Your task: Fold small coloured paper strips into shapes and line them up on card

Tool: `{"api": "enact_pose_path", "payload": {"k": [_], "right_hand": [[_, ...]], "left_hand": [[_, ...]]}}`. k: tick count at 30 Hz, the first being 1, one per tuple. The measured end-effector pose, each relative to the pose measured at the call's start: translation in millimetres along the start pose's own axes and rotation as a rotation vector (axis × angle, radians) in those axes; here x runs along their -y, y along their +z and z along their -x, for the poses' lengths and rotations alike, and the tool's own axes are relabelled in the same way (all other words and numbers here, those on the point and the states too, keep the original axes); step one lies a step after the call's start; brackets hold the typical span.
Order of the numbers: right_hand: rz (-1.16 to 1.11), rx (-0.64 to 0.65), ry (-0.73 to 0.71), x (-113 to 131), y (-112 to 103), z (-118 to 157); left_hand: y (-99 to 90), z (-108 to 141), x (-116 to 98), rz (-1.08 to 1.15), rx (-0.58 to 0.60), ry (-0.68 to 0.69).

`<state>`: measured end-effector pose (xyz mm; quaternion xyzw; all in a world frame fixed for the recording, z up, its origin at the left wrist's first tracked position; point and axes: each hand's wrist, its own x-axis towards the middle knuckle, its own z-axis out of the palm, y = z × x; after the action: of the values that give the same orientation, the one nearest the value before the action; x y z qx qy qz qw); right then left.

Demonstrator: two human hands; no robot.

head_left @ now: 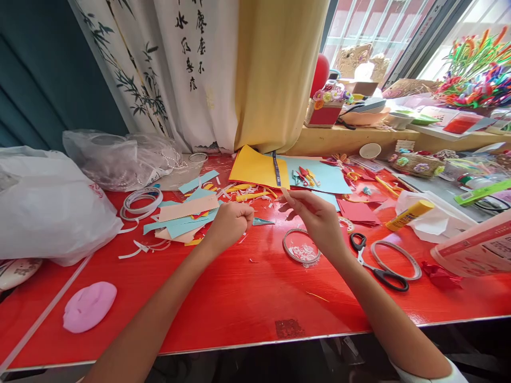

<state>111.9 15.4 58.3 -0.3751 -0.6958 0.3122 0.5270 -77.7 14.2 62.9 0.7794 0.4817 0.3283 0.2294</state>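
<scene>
My left hand (231, 222) is closed in a fist above the middle of the red table, with thumb and forefinger pressed together. A small pointed piece of blue paper (263, 221) shows just beyond its knuckles; whether the fingers grip it or it lies on the table I cannot tell. To the right, my right hand (315, 218) pinches thumb and forefinger together, the other fingers curled loosely. What sits in that pinch is too small to make out. Below it lies a round ring of tape (302, 260) with pink and white shreds inside.
Cut paper strips (189, 210) lie left of my hands, beside white tape rolls (140, 203). Yellow paper (253, 167) and blue paper (331, 175) lie behind. Scissors (361, 250), a tape roll (413, 268) and a glue stick (409, 215) are at right; pink clay (90, 307) lies front left.
</scene>
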Motion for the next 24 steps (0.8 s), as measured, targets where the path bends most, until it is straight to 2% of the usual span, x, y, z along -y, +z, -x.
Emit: {"api": "enact_pose_path", "payload": {"k": [6,8,10,12,15,17,21,24], "right_hand": [[-0.149,0.003,0.038,3,1,-2],[-0.207,0.007,0.058,1,2,-2],[-0.257,0.034,0.082,-1,3,-3],[-0.301,0.078,0.098,-2,3,-3],[-0.335,0.142,0.095,-2,3,-3],[-0.344,0.168,0.086,0,2,-2],[-0.373,0.179,0.074,1,2,-2],[-0.376,0.183,0.082,0,2,-2]], "left_hand": [[1.5,-1,-5,0.064,0.070,-0.157],[5.3,-3,1,0.086,0.046,-0.156],[9.1,-4,8,0.138,0.041,-0.098],[11.3,-5,13,0.185,0.097,-0.072],[9.8,-5,13,0.196,0.189,-0.166],[6.7,-4,8,0.207,0.163,-0.201],[3.1,-2,1,0.237,0.098,-0.183],[6.1,-4,4,0.195,0.096,-0.270]]}}
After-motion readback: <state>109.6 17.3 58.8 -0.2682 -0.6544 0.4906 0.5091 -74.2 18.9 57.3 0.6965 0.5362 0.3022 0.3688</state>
